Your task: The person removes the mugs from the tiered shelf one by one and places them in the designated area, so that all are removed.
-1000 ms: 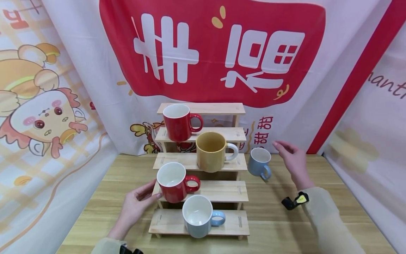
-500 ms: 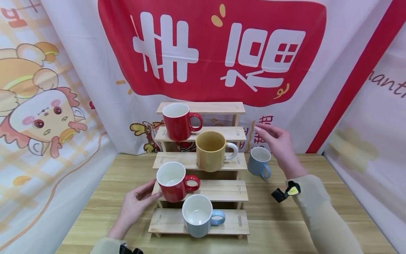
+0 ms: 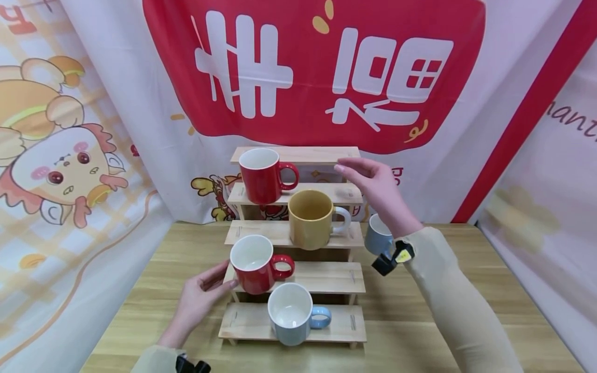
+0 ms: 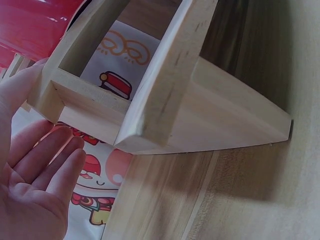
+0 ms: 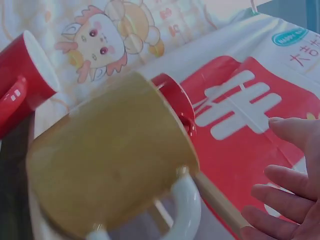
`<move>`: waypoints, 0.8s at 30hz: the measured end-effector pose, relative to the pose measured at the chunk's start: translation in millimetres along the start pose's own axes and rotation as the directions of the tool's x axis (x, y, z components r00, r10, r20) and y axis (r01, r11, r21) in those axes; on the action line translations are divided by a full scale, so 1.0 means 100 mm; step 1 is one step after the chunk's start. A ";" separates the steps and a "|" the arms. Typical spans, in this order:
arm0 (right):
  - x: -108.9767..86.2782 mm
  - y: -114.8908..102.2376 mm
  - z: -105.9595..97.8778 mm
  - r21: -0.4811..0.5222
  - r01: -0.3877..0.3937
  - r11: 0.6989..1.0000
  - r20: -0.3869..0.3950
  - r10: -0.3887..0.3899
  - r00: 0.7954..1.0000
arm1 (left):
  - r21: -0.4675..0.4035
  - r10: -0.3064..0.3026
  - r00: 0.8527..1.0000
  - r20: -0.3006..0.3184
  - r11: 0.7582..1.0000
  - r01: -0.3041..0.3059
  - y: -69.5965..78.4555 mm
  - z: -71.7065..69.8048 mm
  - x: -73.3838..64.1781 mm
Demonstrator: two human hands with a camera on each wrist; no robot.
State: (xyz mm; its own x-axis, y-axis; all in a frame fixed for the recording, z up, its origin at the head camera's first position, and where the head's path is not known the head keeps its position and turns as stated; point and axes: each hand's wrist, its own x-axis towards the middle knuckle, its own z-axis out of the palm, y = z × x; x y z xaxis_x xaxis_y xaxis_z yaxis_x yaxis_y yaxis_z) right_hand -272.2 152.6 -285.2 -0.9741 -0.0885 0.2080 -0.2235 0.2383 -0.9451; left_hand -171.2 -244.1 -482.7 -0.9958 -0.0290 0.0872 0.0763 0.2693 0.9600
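Right hand, its fingers loosely stretched and holding nothing, is near the right end of the top shelf; the black wrist device hides part of a small blue mug on the table. Left hand, fingers half spread, is beside the lower red mug on the second shelf from below (if it touches, one cannot tell). This mug is white inside, the yellow mug yellow. Behind, a label on the cloth reads "HAPPY".
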 end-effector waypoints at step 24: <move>0.32 -0.22 0.55 -0.034 -0.039 0.999 0.174 0.044 0.984 | -0.004 0.004 1.000 -0.007 1.000 -0.004 0.00 0.00 -0.01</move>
State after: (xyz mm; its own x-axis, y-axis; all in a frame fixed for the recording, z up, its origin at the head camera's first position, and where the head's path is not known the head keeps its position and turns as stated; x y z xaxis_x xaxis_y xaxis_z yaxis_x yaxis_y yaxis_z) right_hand -296.7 91.8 -271.4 -0.9622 -0.2450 0.1188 -0.1863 0.2740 -0.9435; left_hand -170.6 -243.6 -483.0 -0.9951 -0.0343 0.0928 0.0804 0.2652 0.9608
